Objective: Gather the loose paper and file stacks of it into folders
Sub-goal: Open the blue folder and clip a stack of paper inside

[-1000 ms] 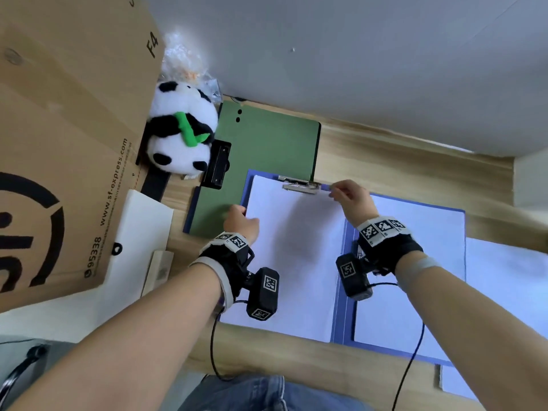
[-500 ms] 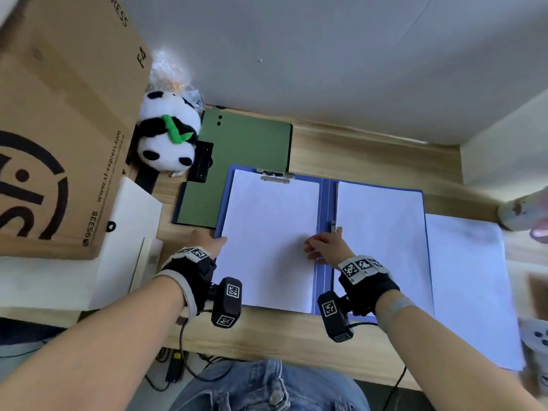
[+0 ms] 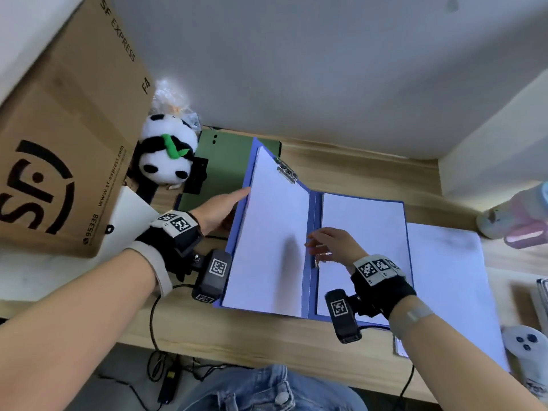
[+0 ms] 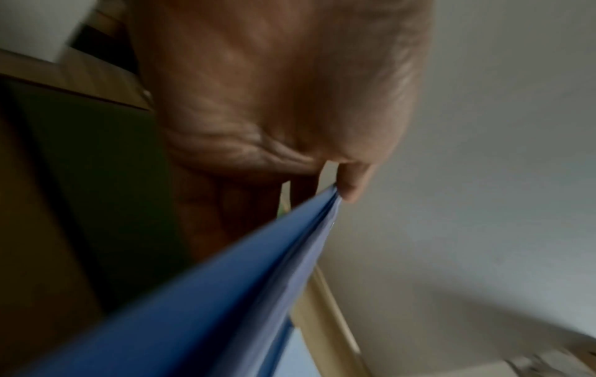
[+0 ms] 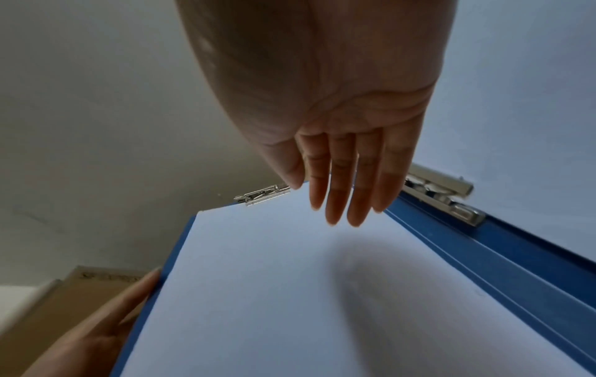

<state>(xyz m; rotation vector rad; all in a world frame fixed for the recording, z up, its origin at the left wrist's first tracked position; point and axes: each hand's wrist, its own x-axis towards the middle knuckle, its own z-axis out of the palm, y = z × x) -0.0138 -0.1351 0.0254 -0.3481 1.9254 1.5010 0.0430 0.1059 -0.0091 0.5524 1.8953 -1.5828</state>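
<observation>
Lifting off the table [image 3: 350, 170], the left cover of the blue folder [image 3: 312, 232] stands tilted up with a stack of white paper [image 3: 272, 238] clamped under its metal clip [image 3: 286, 170]. The left hand [image 3: 219, 210] grips that cover's outer edge — in the left wrist view its thumb and fingers [image 4: 354, 183] pinch the blue edge between them. The right hand [image 3: 332, 243] hovers just above the folder's spine with fingers straight and loosely spread, holding nothing; in the right wrist view its fingertips [image 5: 335, 204] hang over the top of the sheet without clearly touching it. The folder's right half lies flat on the table with a second paper stack [image 3: 364, 232] on it, and a side clip [image 5: 441, 193] shows by the spine. A loose white sheet [image 3: 450, 277] lies on the table just to the right of the folder. Behind the raised cover a green folder [image 3: 228, 161] lies flat — a plush panda [image 3: 166, 155] sits at its left edge, against a cardboard box [image 3: 59, 143].
</observation>
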